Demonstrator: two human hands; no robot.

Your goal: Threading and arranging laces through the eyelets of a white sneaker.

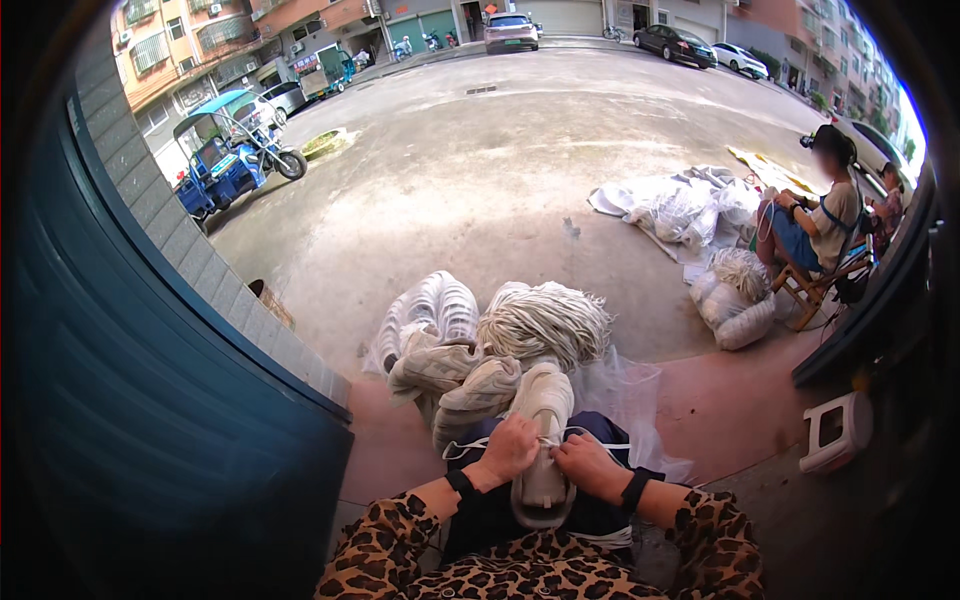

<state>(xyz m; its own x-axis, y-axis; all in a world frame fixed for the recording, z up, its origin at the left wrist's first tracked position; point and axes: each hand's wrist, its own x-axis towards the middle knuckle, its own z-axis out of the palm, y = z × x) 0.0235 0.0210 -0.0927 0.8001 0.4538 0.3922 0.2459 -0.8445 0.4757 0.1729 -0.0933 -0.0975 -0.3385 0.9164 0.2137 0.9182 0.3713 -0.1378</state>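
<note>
A beige sneaker rests on my lap, its toe pointing away from me and its heel close to my body. My left hand is closed at the left side of the sneaker's tongue, pinching a white shoelace. From the right, my right hand is closed on the lace too, close to the eyelets. Loose lace runs out to both sides of the hands. Just beyond my knees lie more beige sneakers and a thick bundle of off-white laces.
Clear plastic bags lie around the pile. A dark blue door stands at left, a white stool at right. Further right, a seated person works beside white sacks. A blue three-wheeler is parked across the yard.
</note>
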